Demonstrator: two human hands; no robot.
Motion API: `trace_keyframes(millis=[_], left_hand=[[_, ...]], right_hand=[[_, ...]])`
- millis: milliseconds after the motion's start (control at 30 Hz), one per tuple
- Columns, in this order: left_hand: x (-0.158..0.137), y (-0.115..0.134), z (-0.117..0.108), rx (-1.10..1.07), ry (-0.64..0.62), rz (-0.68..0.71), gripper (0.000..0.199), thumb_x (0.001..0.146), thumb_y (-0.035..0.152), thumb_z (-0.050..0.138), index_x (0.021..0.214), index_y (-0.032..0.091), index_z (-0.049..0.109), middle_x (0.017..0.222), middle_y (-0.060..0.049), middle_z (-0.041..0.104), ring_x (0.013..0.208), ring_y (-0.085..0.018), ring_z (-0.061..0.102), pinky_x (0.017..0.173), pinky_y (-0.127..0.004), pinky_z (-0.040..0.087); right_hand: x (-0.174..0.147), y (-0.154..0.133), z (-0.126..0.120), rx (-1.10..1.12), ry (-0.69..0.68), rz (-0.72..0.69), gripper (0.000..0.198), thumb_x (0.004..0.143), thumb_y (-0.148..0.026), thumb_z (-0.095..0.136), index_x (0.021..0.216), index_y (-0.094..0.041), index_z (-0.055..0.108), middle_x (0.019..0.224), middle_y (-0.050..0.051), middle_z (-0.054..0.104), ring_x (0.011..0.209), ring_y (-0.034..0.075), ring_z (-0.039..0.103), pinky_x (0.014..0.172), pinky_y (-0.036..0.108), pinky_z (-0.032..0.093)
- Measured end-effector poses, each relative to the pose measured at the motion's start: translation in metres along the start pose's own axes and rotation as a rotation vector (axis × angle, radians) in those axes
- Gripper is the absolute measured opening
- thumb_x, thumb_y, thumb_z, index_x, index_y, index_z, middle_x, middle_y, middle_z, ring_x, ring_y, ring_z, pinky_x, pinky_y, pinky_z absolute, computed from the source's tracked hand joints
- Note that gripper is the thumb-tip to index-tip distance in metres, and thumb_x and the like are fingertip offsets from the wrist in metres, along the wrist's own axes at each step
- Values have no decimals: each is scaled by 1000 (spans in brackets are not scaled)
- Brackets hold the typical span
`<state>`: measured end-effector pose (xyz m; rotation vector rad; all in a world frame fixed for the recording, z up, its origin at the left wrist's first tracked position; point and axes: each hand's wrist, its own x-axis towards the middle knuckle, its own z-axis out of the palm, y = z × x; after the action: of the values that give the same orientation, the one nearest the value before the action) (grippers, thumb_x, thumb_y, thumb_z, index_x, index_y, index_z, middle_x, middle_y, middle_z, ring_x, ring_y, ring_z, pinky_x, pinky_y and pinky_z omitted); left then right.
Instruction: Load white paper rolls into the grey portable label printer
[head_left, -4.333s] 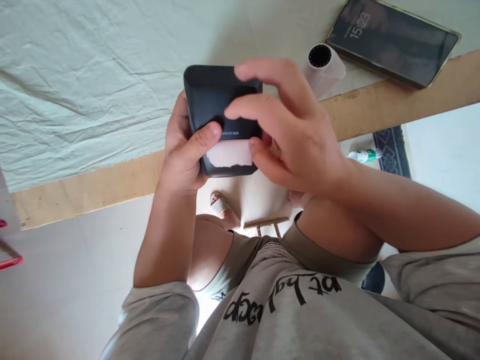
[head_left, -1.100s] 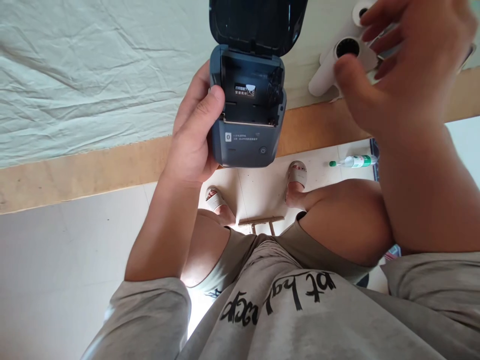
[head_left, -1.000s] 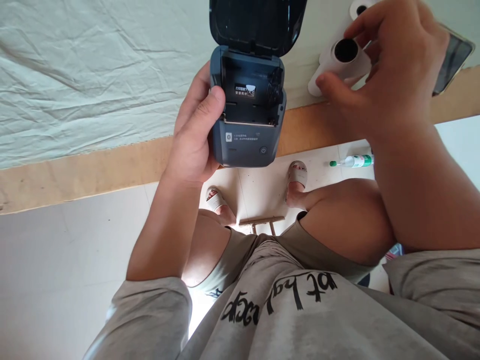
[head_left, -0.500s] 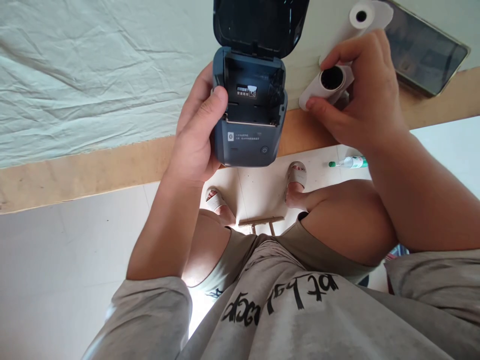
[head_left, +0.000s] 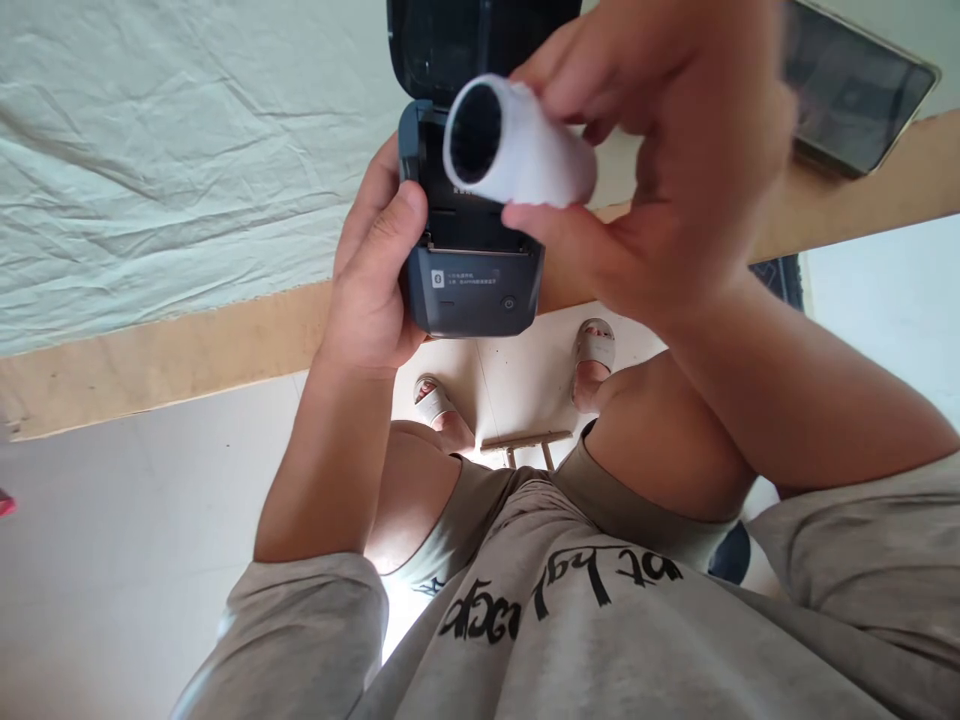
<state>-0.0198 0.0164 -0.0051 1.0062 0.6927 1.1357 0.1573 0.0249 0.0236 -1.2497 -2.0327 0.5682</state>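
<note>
The left hand (head_left: 375, 290) was wrapped around the small dark printer (head_left: 469, 280), lid (head_left: 450, 45) swung open. Right above the printer's open bay, the right hand (head_left: 675, 170) pinched a white paper roll (head_left: 525, 155) between thumb and fingers. A phone (head_left: 855, 90) lay beyond the printer on the table (head_left: 150, 340).

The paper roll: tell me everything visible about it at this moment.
The paper roll is a white cylinder of wound paper with a wide dark hollow core, its open end facing the camera and to the left. It lies tilted, lifted off the table, pinched between the thumb and fingers of the right hand. It hangs just over the open bay of the printer, which the left hand holds.
</note>
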Motion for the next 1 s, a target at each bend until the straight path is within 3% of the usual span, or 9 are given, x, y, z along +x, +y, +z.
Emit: trace_keyframes(millis=[133, 233, 400, 500, 633, 700, 767, 867, 1000], left_hand=[[-1, 1, 2, 27, 31, 2, 30, 78, 35, 35, 107, 27, 41, 105, 0, 51, 99, -14, 48, 85, -29, 46], [-2, 1, 2, 29, 36, -11, 32, 77, 37, 39, 107, 28, 41, 105, 0, 51, 98, -14, 48, 82, -30, 47], [0, -1, 0, 7, 13, 21, 32, 73, 36, 43, 104, 28, 44, 101, 0, 51, 96, -13, 49, 86, -31, 46], [0, -1, -3, 33, -32, 48, 45, 67, 46, 49, 107, 26, 41, 99, -2, 51, 91, -14, 51, 77, -30, 47], [-1, -2, -9, 100, -58, 22, 59, 60, 29, 64, 112, 30, 36, 96, -1, 51, 75, -8, 52, 66, -22, 45], [-1, -2, -11, 140, -71, 15, 65, 55, 28, 67, 112, 30, 35, 105, -1, 49, 81, -9, 53, 71, -23, 47], [1, -3, -13, 163, -85, 30, 72, 51, 30, 69, 113, 28, 32, 114, -2, 45, 95, -13, 52, 81, -27, 48], [2, -4, -14, 193, -100, 54, 77, 49, 28, 69, 116, 27, 29, 117, -2, 42, 107, -17, 48, 90, -32, 46], [2, -2, -14, 235, -140, 49, 77, 49, 29, 69, 116, 28, 31, 115, -1, 43, 102, -17, 48, 84, -30, 46]], right_hand=[[9, -3, 9, -249, 24, -130, 27, 72, -35, 42, 94, -20, 47, 104, -7, 48, 97, 0, 48, 89, 19, 41], [13, 1, 12, -259, 36, -171, 20, 68, -25, 46, 88, -20, 47, 99, -9, 50, 94, -1, 49, 87, 19, 41], [6, -3, 14, -225, 82, -213, 16, 74, -33, 39, 77, -22, 50, 95, -12, 51, 91, 0, 47, 87, 22, 39], [-3, -6, 15, -223, 66, -278, 18, 74, -38, 39, 77, -25, 52, 93, -12, 51, 88, 0, 46, 84, 22, 36], [-11, -5, 15, -230, 4, -383, 18, 68, -41, 46, 78, -28, 53, 91, -12, 53, 85, 0, 45, 80, 22, 32], [-11, -3, 12, -136, 24, -350, 20, 69, -39, 46, 74, -21, 52, 83, -8, 53, 80, -1, 45, 78, 20, 33], [-8, -1, 8, -9, 161, -245, 25, 72, -37, 42, 70, -13, 48, 74, -2, 49, 74, -4, 42, 71, 15, 33], [-3, 4, 5, 117, 338, -11, 27, 74, -35, 38, 88, -13, 45, 90, -1, 47, 77, -6, 43, 65, 9, 32], [5, 11, 8, 348, 184, 39, 44, 73, -33, 39, 113, -20, 26, 117, -4, 37, 100, -3, 46, 71, 7, 37]])
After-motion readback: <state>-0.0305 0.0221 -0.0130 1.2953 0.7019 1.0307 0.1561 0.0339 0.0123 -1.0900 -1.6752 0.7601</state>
